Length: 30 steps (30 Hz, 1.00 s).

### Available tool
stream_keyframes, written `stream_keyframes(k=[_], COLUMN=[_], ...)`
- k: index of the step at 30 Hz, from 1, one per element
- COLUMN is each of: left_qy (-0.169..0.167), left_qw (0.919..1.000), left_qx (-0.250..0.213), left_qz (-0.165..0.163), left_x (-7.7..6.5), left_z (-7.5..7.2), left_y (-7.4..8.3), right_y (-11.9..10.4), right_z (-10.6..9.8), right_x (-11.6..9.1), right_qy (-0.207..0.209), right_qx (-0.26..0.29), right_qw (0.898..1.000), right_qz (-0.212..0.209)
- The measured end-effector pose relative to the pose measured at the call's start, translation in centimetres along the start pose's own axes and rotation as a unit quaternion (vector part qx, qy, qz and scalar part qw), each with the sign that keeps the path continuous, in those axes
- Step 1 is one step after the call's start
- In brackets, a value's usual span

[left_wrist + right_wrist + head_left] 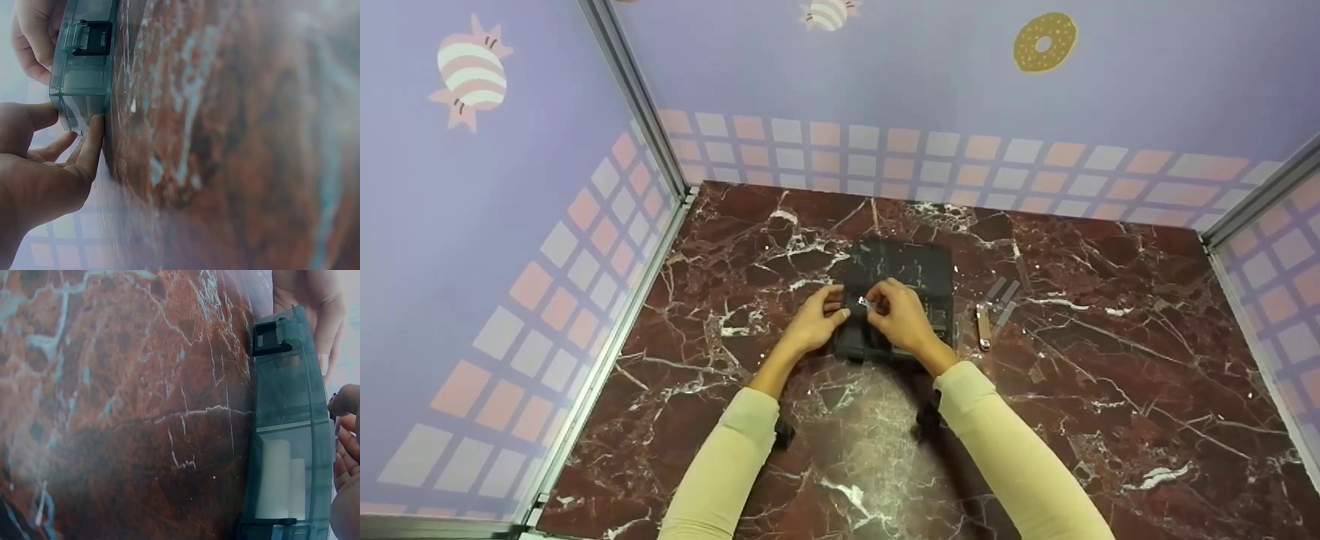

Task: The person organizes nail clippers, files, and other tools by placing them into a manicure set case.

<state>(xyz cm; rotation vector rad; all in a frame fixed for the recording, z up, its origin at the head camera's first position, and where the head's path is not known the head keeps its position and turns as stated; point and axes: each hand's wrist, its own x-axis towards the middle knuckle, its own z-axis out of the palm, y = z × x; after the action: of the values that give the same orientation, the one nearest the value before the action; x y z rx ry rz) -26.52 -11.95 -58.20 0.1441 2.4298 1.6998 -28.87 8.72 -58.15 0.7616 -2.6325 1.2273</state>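
The left hand (814,322) rests loosely spread fingers against the side of the tinted box (906,262) on the worktop (1072,390), seemingly to steady it, while the right hand (904,319) pinches a small shiny piece (863,301) between thumb and fingers above the box, presumably for fine control.

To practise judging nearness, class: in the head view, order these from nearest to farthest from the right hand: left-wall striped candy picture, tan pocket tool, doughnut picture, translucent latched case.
1. Translucent latched case: under the right hand.
2. Tan pocket tool: on the tabletop, right of the case.
3. Doughnut picture: on the back wall.
4. Striped candy picture: far off, on the left wall.
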Motion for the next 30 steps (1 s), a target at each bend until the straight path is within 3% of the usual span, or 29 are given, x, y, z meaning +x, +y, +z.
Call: stream_keyframes(k=[19,30], left_qy=[-0.005,0.001], left_qw=[0.9999,0.9999], left_qx=[0.009,0.011], left_qz=[-0.003,-0.002], left_x=[0.02,0.05], left_z=[-0.20,-0.09], left_y=[0.00,-0.30], right_y=[-0.20,-0.14], right_z=[-0.32,-0.15], right_x=[0.51,0.47], right_qy=[-0.005,-0.013], right_qx=[-0.021,-0.018], right_qw=[1.000,0.999], right_qz=[0.003,0.027])
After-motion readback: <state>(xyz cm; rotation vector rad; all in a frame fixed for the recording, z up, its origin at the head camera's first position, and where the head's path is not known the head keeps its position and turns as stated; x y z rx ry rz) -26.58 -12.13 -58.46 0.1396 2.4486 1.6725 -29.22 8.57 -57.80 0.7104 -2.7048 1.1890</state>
